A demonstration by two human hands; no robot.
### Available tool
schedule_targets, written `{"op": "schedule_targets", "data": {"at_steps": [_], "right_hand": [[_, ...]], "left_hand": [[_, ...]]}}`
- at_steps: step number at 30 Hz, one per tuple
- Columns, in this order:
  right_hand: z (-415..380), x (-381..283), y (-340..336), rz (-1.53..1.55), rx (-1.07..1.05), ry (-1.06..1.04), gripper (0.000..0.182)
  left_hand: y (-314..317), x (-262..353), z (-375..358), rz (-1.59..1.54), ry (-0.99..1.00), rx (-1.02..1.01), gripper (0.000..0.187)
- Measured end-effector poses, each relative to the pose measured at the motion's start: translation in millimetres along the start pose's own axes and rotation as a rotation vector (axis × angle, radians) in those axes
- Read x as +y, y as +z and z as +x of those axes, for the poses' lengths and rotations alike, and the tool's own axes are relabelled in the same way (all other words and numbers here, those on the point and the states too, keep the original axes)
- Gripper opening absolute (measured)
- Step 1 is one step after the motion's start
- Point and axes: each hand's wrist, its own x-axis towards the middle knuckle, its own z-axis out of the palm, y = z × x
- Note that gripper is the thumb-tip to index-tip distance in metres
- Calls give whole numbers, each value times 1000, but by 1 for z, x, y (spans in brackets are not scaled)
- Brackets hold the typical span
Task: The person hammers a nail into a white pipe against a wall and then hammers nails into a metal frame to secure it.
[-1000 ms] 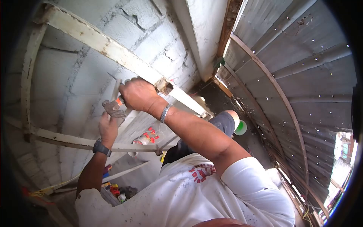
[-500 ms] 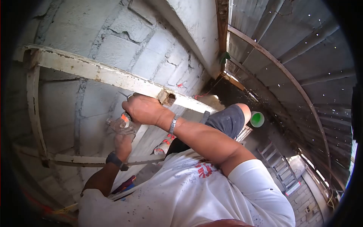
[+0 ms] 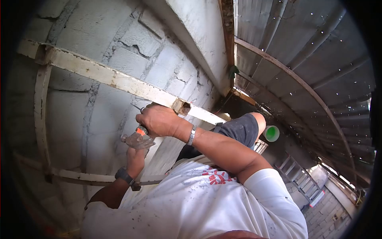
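Note:
My right hand point(image 3: 159, 120), with a metal watch at its wrist, is closed beside the white beam point(image 3: 115, 79). A thin pointed metal tool point(image 3: 136, 106) sticks out past its knuckles. Just below its fingers is a worn hammer head point(image 3: 137, 142), with an orange band on the neck. The rest of the handle is hidden at my right hand. My left hand point(image 3: 135, 158), a dark watch on its wrist, is right below the hammer head, which hides its fingers. The beam has chipped paint and a hollow, rusty bracket point(image 3: 183, 107) near my right hand.
Behind the frame stands a grey block wall point(image 3: 105, 40). A lower rail point(image 3: 85, 177) runs behind my left forearm. At the right are a white bucket point(image 3: 271, 133) with green inside, a ladder point(image 3: 296, 173) and corrugated metal sheets point(image 3: 318, 51). My bent knee point(image 3: 258, 121) is near the bucket.
The view has shifted slightly. Both hands and the hammer head appear further right and a little lower, and the hammer head now covers more of my left hand.

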Motion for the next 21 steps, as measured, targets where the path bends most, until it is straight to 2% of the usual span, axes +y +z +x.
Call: {"op": "schedule_targets", "data": {"at_steps": [2, 4, 5, 7, 8, 10, 11, 13, 15, 17, 18, 19, 20, 21], "right_hand": [[-1, 3, 8, -13, 38, -45, 19], [-3, 3, 7, -22, 78, -77, 20], [-4, 2, 9, -41, 108, -102, 21], [-6, 5, 13, -65, 156, -119, 22], [-8, 5, 9, -12, 177, -146, 22], [-12, -2, -2, 25, 186, -186, 23], [-18, -8, -8, 160, 270, -220, 25], [-34, -16, -37, 361, 335, -237, 26], [-53, -10, -63, 421, 415, -224, 24], [-74, 16, -95, 478, 498, -217, 13], [-85, -2, -104, 515, 657, 166, 12], [-88, -6, -121, 253, 718, 410, 13], [-101, 7, -117, 448, 829, 636, 16], [-108, 23, -120, 563, 925, 636, 19]], "left_hand": [[2, -9, 4, -112, 15, -10, 25], [-3, -19, 1, -149, -222, -73, 26], [-6, -23, -1, -139, -238, -83, 26], [-1, -15, 13, 286, 191, -135, 29], [5, -4, 22, 269, 199, -140, 29], [11, 35, 39, -1166, -827, -112, 33], [10, 20, 49, -1182, -815, -115, 33], [13, -22, 65, -365, -546, -187, 38], [19, -21, 66, -402, -537, -216, 39], [34, -31, 79, -299, -324, -173, 38], [41, -23, 90, -259, -395, -134, 38], [48, -21, 103, -259, -387, -143, 38], [57, -25, 115, -354, -370, -97, 35], [67, -32, 126, -449, -354, -51, 33]]}}
